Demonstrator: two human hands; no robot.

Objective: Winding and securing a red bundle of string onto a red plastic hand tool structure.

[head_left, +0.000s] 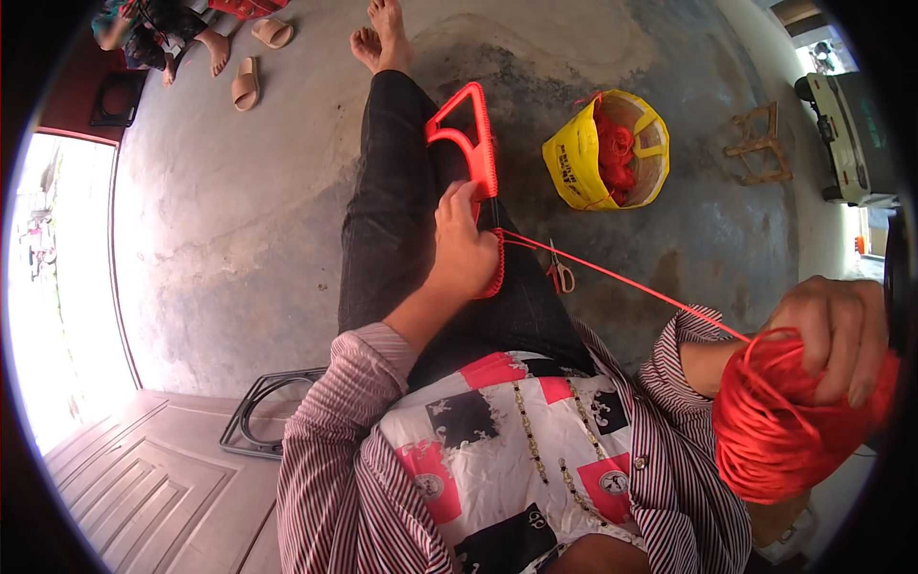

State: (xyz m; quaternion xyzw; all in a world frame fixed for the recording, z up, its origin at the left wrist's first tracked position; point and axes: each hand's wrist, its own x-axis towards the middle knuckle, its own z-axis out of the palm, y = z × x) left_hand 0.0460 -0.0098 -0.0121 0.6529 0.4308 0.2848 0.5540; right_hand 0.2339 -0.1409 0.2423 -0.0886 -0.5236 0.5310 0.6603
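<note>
My left hand (466, 247) is closed around the middle of a frame (485, 158) that rests over my thighs. Red-orange cord is wound closely over its curved bars, and a short dark stretch shows beside my fingers. At the far right, my right hand (834, 330) grips a thick, loose bundle of red cord (798, 421). From the frame, a taut red strand (622, 279) crosses to this bundle. Part of the frame is hidden behind my left hand.
On the concrete floor stand a yellow bucket (571, 163) with red cord inside and a small wooden stool (762, 143). Scissors (564, 277) lie beside my leg. Slippers (246, 84) and another person's bare foot (216, 52) are at the upper left. A black frame (251, 421) sits lower left.
</note>
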